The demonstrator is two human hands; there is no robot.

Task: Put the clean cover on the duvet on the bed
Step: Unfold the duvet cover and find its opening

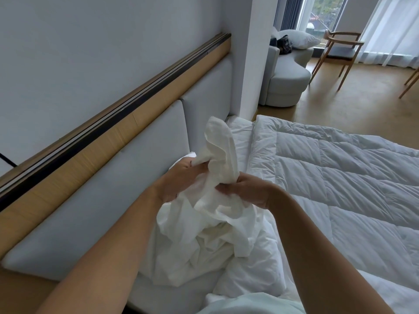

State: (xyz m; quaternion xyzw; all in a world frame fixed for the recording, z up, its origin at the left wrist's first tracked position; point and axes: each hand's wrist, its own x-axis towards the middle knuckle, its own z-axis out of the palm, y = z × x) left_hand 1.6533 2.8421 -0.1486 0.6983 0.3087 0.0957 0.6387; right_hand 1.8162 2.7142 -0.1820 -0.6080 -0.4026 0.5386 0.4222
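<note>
Both hands, left hand [181,182] and right hand [243,192], gripped the bunched cover [213,214] at frame centre. Duvet [340,173] lay bare on the bed at 3 o'clock. Judged early: cover not yet on.

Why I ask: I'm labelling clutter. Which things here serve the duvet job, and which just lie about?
Job: cover, gripped by left hand and right hand; duvet; bed.
Lying about: grey armchair; pillow and dark bag on it; wooden chair.
</note>
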